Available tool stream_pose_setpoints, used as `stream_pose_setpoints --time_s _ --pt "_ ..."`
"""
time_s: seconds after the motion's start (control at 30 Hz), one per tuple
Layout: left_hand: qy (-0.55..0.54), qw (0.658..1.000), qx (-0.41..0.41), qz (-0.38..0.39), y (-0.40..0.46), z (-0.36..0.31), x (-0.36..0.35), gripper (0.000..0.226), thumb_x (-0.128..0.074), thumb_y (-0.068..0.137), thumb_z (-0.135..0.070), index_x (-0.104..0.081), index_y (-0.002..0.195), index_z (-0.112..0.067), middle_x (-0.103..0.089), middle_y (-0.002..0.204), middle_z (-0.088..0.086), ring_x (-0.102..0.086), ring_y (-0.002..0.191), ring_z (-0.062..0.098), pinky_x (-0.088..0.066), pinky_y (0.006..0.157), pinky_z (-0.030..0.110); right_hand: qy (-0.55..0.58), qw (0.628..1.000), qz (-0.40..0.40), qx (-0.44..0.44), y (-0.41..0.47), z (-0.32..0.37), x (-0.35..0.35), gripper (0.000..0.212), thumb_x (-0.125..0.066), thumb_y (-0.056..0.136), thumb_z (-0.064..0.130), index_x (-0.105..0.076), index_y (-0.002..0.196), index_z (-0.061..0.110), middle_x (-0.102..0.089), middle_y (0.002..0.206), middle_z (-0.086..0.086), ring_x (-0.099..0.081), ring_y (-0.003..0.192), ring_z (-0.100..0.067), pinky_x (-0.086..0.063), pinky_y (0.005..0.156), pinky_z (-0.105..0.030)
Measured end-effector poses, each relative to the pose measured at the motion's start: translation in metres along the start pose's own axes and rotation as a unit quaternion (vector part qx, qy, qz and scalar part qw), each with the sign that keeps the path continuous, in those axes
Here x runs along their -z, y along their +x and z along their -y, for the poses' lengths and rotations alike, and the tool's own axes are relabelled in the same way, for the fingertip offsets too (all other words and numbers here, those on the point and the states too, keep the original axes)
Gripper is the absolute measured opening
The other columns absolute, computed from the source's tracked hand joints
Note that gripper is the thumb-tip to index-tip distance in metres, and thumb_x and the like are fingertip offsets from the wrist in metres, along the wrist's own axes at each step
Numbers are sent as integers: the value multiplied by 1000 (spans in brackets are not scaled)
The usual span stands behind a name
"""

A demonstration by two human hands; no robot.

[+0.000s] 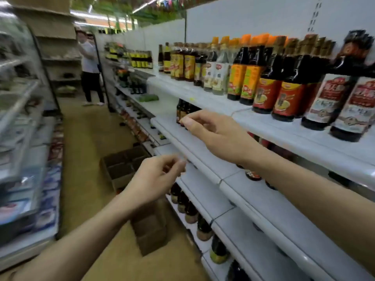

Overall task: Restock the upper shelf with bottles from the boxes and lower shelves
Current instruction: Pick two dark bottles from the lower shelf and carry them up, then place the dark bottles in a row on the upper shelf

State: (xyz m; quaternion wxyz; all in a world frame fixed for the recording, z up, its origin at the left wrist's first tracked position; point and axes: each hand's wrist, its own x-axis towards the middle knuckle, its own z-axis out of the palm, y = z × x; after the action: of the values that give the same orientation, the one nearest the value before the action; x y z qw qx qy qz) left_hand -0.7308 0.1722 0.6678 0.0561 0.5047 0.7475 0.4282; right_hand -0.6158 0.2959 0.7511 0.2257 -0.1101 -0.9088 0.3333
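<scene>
1. Head view: your right hand reaches out over the front edge of the second shelf, fingers loosely curled with thumb and forefinger tips nearly meeting; it holds nothing that can be made out.
2. Your left hand hangs lower, in front of the shelves and above the floor, fingers loosely curled and thumb close to the fingertips, also with nothing visible in it. The two hands are apart, the left lower and nearer the aisle.
3. The upper shelf carries a row of dark sauce bottles with yellow, orange, red and white labels, standing upright toward its back; its front strip is bare.
4. Just beyond your right fingertips, a small cluster of dark bottles stands on the second shelf under the upper one.
5. More dark bottles line the low shelf near the floor, below your left forearm.
6. An open cardboard box with dividers sits on the floor beside the shelving; a second brown box lies nearer you.
7. A person stands far down the aisle. The frame is blurred, so label text cannot be read.
</scene>
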Motion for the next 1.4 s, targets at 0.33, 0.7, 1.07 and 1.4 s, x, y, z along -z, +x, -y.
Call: stream_pose_setpoints --time_s 0.33,0.7,1.07,1.4 --pt "-13 993 85 -84 -27 116 110 14 -54 95 -32 -65 92 -25 -67 86 -7 -61 78 4 -50 68 19 40 995 77 41 101 39 -132 35 -41 101 44 -61 123 28 -61 113 19 -54 98 14 -40 77 -4" --pt "58 984 143 -86 78 244 190 7 -53 95 -40 -58 93 -36 -62 89 -18 -58 86 -4 -45 71 11 68 983 141 100 293 20 -232 37 -44 98 47 -62 124 27 -64 112 16 -58 104 3 -45 89 -18" --pt "80 971 217 -65 158 382 227 3 -56 94 -36 -54 96 -35 -59 99 -15 -55 96 0 -40 76 8 63 969 228 73 446 -36 -313 35 -38 100 47 -58 124 32 -61 117 15 -57 107 -2 -46 91 -23" --pt "28 977 210 9 245 559 252 7 -60 93 -23 -56 93 -30 -62 91 -8 -60 89 10 -45 73 14 41 974 221 -34 561 -106 -407 35 -36 103 42 -60 125 30 -59 115 17 -55 111 -3 -43 92 -23"
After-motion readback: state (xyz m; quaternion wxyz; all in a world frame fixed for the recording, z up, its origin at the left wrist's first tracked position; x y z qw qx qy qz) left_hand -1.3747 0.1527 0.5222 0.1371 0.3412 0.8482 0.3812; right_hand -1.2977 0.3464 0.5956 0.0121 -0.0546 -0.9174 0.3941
